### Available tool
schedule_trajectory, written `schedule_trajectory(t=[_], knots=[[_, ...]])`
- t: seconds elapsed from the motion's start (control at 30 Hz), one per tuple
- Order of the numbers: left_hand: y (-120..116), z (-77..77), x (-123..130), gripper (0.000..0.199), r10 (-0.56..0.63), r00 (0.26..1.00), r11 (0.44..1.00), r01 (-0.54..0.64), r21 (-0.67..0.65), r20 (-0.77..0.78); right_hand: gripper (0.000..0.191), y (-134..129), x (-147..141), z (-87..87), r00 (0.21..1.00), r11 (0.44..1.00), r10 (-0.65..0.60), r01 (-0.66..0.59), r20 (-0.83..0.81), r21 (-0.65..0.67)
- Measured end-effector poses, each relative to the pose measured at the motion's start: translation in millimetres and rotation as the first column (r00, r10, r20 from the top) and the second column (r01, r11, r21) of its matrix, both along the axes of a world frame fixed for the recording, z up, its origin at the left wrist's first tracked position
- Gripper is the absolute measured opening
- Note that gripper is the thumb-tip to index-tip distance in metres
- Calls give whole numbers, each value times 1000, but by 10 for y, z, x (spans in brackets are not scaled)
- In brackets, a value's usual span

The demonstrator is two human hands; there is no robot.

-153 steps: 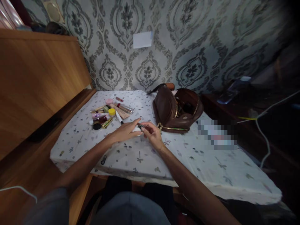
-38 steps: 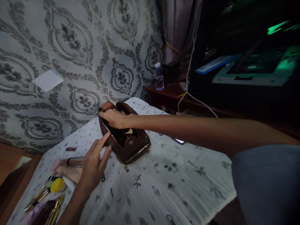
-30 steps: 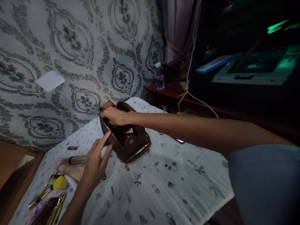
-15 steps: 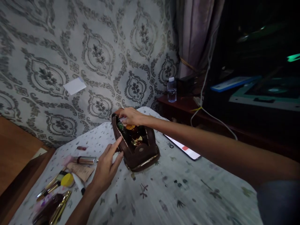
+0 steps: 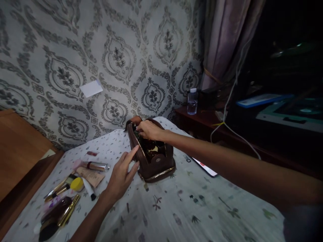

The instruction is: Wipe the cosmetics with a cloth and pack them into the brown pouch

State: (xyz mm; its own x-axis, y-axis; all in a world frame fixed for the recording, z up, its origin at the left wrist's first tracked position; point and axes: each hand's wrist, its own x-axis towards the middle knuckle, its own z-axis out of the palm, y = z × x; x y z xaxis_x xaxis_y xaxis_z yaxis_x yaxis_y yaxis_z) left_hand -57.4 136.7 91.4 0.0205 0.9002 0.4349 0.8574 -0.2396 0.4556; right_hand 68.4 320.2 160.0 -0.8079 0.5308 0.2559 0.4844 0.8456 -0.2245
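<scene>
A brown zippered bag (image 5: 156,169) lies open on the patterned sheet, with shiny items inside. My right hand (image 5: 148,130) reaches into its far end; the fingertips are down inside and partly hidden, so what they hold cannot be made out. My left hand (image 5: 122,173) is at the bag's left side, fingers apart, the index fingertip touching the zipper edge. To the left lie a silver tube (image 5: 97,166), a beige squeeze tube (image 5: 91,176), a yellow round jar (image 5: 77,184), a white brush (image 5: 88,189), a gold tube (image 5: 68,211) and a dark bottle (image 5: 57,212).
A phone (image 5: 205,167) lies right of the bag, partly under my right forearm. A water bottle (image 5: 192,102) stands on a dark red table (image 5: 186,117) behind it. A white cable (image 5: 230,95) hangs at the right. The wall and a wooden board (image 5: 25,148) bound the bed.
The view has shifted, so the scene sits slightly more to the right. My right hand has sunk deeper into the bag, and the pale item at its fingertips is now mostly hidden.
</scene>
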Motion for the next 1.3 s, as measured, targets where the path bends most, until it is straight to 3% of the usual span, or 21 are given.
schedule_trajectory(t=[0.17,0.27,0.37,0.53,0.67,0.77,0.87,0.97,1.1,1.3], knots=[[-215,-118,-110,54,90,995,995,-87,-56,51,26,33,-30,39,1000,1000,15,-15,5,-3],[-426,-303,-302,50,158,987,985,-155,-81,32,33,60,-7,48,993,999,-25,20,-118,-42],[-674,-534,-535,46,208,977,976,-210,-50,-41,27,2,65,47,969,996,-60,41,-240,-81],[-1111,-829,-760,54,116,972,984,-140,-107,-204,22,-387,157,7,906,998,-9,-20,-423,-64],[-1278,-914,-790,51,67,969,980,-109,-167,-240,24,-861,53,-100,860,970,181,-238,-477,-60],[-1273,-921,-824,36,36,983,988,-62,-144,-180,23,-1170,-180,-310,838,918,330,-392,-436,-58],[-1234,-898,-888,27,-4,994,991,-10,-136,-105,23,-1306,-534,-650,848,890,371,-441,-378,-116],[-1207,-872,-956,23,17,999,994,-20,-112,-35,28,-1248,-967,-1043,880,897,326,-403,-345,-181],[-1198,-873,-1023,19,50,998,997,-47,-60,49,35,-1086,-1565,-1481,900,946,217,-289,-377,-147],[-1208,-877,-1067,19,70,997,995,-71,-69,-15,41,-1053,-2073,-1884,905,963,81,-179,-417,-202]])
